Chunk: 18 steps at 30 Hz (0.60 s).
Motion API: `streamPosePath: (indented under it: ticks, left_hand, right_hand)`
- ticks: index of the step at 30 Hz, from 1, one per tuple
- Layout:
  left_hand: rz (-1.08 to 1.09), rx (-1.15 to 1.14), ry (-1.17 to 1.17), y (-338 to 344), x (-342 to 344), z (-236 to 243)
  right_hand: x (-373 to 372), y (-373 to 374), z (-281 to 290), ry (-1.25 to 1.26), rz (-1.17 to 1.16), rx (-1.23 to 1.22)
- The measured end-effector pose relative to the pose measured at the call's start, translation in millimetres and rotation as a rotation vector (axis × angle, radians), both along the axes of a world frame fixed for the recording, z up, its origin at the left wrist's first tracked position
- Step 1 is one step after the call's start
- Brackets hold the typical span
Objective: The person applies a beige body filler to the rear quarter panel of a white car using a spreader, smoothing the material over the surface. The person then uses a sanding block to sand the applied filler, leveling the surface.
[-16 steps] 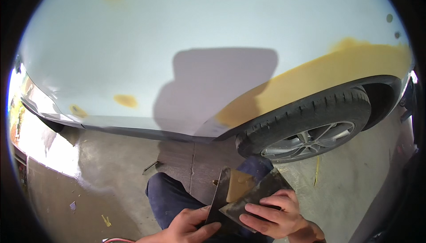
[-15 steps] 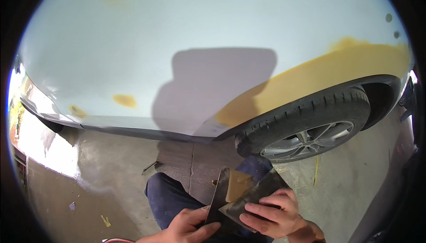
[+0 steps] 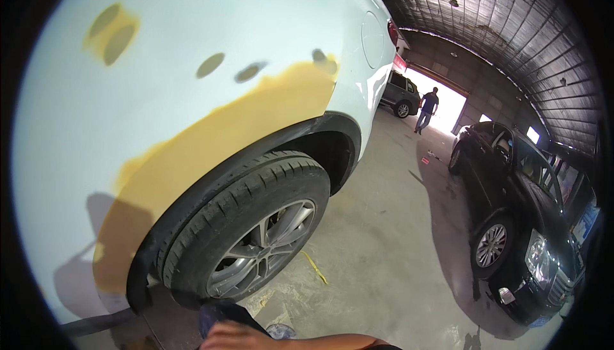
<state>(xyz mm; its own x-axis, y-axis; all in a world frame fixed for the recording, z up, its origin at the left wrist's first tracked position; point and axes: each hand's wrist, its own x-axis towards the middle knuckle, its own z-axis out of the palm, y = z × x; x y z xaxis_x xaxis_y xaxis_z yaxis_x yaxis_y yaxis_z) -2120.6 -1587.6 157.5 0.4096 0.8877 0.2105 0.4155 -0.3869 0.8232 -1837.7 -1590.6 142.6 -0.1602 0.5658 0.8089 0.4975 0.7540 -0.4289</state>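
Observation:
My right hand [image 3: 231, 337] comes in low at the bottom edge, its forearm reaching in from the right. It is blurred and cut off by the frame, so its fingers and anything in them cannot be made out. Just above it is my dark blue trouser knee [image 3: 220, 313]. The hand is nearest to the wheel [image 3: 262, 241] of a white car [image 3: 192, 5]. A yellow-tan coated band [image 3: 211, 132] runs along the wheel arch, with my shadow on its lower end. Grey spots [image 3: 211, 65] and a yellow-grey patch [image 3: 114, 33] mark the panel above. My left hand is out of view.
A dark car [image 3: 511, 196] with an opened door stands to the right. Farther back, a person [image 3: 428, 110] is on their feet near a bright doorway, beside another dark vehicle [image 3: 401, 91]. A yellow strip [image 3: 314, 268] lies on the concrete floor [image 3: 377, 241].
My view has swung right and up along the car, bringing the workshop into sight. The two flat spreaders and tan paste my hands held have left the view, as has my left hand.

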Motion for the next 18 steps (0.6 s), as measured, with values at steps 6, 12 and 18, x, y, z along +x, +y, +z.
streamPosePath:
  ticks: [6, 12, 18]
  left_hand:
    - [0.043, -0.663, -0.65, -4, -3, -30]
    - [-0.178, -0.553, -0.672, 2, 8, -22]
    - [-0.168, -0.953, -0.928, -9, -6, -35]
  right_hand:
    - [0, 28, -54, 0.837, 0.654, -0.99]
    - [-9, 26, -82, 0.829, 0.604, -1.195]
    - [1, 0, -49, 0.702, 0.518, -1.284]
